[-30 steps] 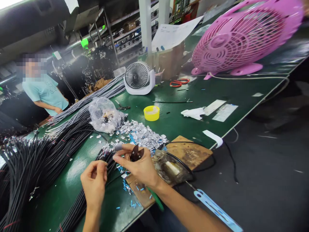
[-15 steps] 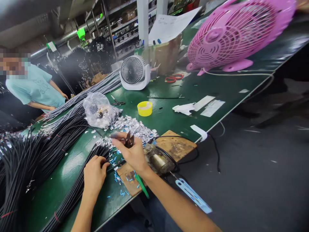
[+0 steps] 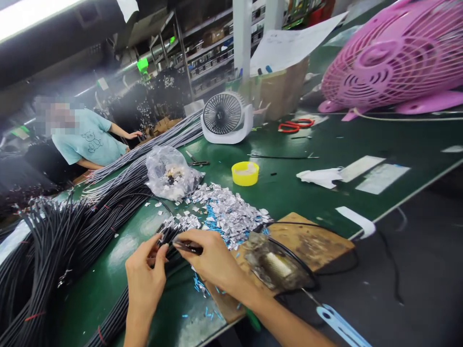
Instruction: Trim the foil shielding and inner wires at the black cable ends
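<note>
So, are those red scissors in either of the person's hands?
No, the red scissors lie on the green table, apart from both the left hand and the right hand.

Hand tool (image 3: pixel 191 248) and bundle of black cables (image 3: pixel 115 313). The tool, dark and narrow in outline, is lying within the curled fingers of the right hand (image 3: pixel 213 255), its visible part pointing left toward the left hand (image 3: pixel 146 265); the fingers are hiding the remainder. The bundle is running diagonally across the tabletop (image 3: pixel 285 202), from near left toward far right, passing beneath the left hand. A red tie (image 3: pixel 101 336) is encircling its near portion. Its far end is lying close to both hands, which are partly covering it; whether the left fingertips are pinching a single cable is unclear.
</note>
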Tool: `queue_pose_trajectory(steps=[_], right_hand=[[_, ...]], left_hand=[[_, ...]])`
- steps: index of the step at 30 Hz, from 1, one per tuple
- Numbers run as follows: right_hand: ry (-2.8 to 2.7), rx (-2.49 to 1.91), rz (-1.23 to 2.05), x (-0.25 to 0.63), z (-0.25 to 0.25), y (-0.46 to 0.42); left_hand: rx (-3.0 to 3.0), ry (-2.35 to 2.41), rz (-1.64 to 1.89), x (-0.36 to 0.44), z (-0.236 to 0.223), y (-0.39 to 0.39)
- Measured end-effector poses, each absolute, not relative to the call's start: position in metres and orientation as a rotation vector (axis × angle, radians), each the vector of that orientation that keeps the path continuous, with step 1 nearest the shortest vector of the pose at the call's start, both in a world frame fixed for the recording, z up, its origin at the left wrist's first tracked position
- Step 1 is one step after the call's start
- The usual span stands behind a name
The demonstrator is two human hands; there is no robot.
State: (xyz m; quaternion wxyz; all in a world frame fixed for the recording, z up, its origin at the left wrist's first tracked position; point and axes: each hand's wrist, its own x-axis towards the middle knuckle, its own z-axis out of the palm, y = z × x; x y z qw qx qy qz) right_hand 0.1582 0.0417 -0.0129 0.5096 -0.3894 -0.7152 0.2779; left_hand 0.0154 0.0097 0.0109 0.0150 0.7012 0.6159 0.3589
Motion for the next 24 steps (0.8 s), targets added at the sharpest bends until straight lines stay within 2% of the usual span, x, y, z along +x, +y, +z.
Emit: queue_pose_trajectory(steps=[5, 10, 19, 24], right_hand=[[-1.593, -0.847, 0.744, 0.1600, -0.0085, 0.0408], [-1.641, -0.776, 0.712, 0.1598, -0.0137, 0.0394], [-1.665, -0.753, 0.753, 0.1616, -0.0118, 0.0384], [-1.603, -0.755, 0.968, 0.1590, -0.0099, 0.0381]], left_hand=[[2.204, 1.930, 1.158, 0.0133, 0.0041, 0.0087], [2.477, 1.894, 1.141, 0.0149, 0.0042, 0.0103], [2.289, 1.878, 1.204, 0.0223, 0.0078, 0.0063], [2.244, 1.906, 1.209, 0.0212, 0.0118, 0.0067]])
